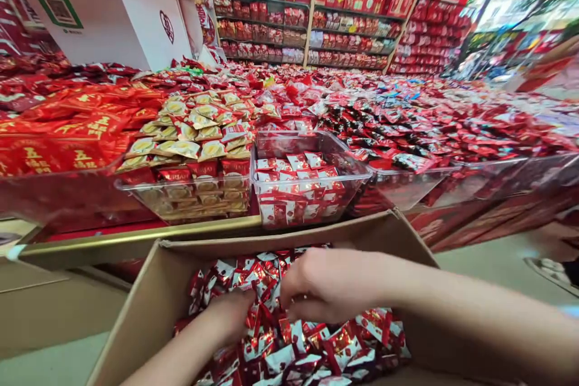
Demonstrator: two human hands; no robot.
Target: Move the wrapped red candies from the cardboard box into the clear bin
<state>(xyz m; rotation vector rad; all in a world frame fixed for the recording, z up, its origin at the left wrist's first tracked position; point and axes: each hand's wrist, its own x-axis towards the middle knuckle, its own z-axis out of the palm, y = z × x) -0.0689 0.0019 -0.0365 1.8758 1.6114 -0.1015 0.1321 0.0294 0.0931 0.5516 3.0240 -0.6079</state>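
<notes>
An open cardboard box (136, 307) holds a heap of small red-and-white wrapped sweets (280, 359). Both of my hands are inside it, over the sweets. My left hand (231, 313) reaches in from the lower left, its fingertips blurred and hidden among the wrappers. Just right of it, my right hand (323, 289) comes across from the right with its fingers curled downward. Whatever lies within those curled fingers is hidden. Beyond the box, a clear plastic bin (312, 178) is partly filled with neatly laid red-and-white packets (296, 184).
Left of the clear bin stands a bin of durian-picture packets (199, 151), then red packets (67, 139). Dark red packets (398, 132) fill bins to the right. A gold-edged counter rail (149, 235) runs behind the box. Shelves (312, 12) with bottles and gift boxes line the back.
</notes>
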